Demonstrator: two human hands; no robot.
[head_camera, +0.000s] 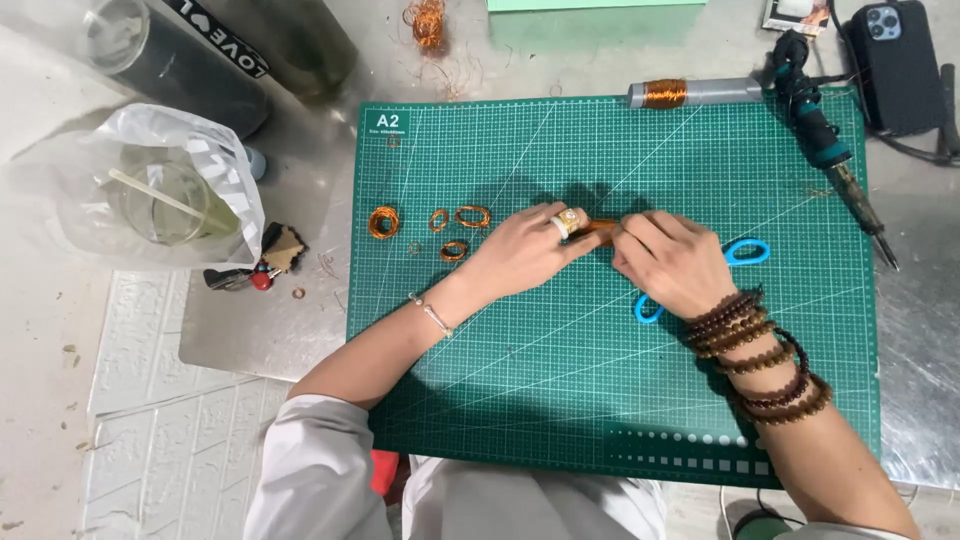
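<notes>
Grey surface (300, 330), green cutting mat (560, 380) on it. Both hands meet mid-mat: left hand (525, 250) and right hand (672, 262) pinch a small copper wire coil (603, 229) between fingertips. Four finished copper rings (383, 221) left of the hands. Blue scissors (748, 252) under the right hand; soldering iron (835, 165) top right, copper spool (664, 93) at mat's edge

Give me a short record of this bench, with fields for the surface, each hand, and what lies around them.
surface: green cutting mat on a grey table
left hand: fingertips on a small copper wire coil
right hand: pinching the same coil from the other side
left of hands: four copper wire rings
under right hand: blue-handled scissors
top edge: copper wire spool, soldering iron
</notes>
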